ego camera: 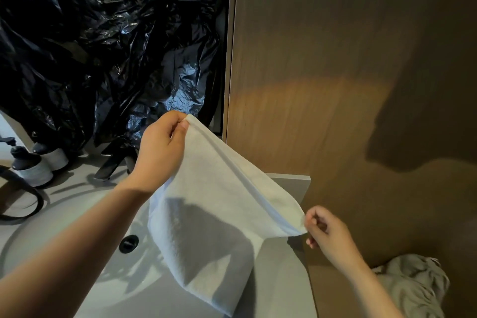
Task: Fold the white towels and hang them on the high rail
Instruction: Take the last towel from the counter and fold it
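A white towel (214, 217) hangs doubled over above the sink, stretched between my two hands. My left hand (161, 148) pinches its upper corner between thumb and fingers. My right hand (326, 231) pinches the lower right corner, out past the counter's end. The towel's free end droops down over the basin. A second, crumpled pale towel (415, 284) lies low at the right, below the counter. No rail is in sight.
A white sink basin (77, 217) with a black drain (128, 243) sits in the grey counter (291, 181). A black tap (113, 160) and two dispenser bottles (32, 168) stand behind it. Black plastic sheeting (103, 41) covers the back; a wooden wall (335, 59) stands at right.
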Available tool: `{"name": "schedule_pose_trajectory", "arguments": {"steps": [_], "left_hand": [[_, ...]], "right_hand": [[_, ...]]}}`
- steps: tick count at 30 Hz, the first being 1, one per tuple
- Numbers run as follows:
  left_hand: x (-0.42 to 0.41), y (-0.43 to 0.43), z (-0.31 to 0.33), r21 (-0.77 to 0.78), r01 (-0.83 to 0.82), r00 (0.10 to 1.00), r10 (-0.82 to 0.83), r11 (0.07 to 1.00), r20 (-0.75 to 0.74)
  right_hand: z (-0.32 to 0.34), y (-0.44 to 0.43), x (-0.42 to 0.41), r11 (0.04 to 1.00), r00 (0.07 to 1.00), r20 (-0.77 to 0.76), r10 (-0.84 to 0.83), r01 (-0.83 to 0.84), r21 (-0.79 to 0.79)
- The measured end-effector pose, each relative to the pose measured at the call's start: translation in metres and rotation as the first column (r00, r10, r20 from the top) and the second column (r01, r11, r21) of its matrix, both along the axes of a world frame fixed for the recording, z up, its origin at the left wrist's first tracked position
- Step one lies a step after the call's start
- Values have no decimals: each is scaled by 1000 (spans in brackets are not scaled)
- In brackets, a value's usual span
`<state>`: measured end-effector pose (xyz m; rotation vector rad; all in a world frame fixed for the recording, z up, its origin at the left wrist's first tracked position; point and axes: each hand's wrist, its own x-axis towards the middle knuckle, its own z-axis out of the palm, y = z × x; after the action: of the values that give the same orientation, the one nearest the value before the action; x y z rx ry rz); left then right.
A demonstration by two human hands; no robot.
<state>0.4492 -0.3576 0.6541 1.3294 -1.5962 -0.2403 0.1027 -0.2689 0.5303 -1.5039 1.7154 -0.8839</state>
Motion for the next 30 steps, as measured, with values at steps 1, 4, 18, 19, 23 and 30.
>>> {"name": "schedule_pose_trajectory", "arguments": {"steps": [1,4,18,19,23,30], "left_hand": [[-1,1,1,0,1,1000,-1,1000,-3],[-3,3,4,4,-9,1000,9,1000,-13],[5,-4,17,6,-94,993,94,996,-72],[6,-5,19,6,-102,991,102,995,-83],[8,-11,32,-1,-116,981,115,993,-156],[2,-13,39,-27,-139,967,130,990,-218]], "right_hand": [[-4,1,1,1000,1000,10,13,-12,-5],[-13,1,-1,1000,999,48,-22,22,0],[41,-22,-42,979,976,-194,-99,61,-195],[52,-25,-45,967,977,-165,-138,97,-235],[107,-38,-52,865,965,31,-261,248,-436],[148,-45,-34,650,880,345,-327,474,-593]]}}
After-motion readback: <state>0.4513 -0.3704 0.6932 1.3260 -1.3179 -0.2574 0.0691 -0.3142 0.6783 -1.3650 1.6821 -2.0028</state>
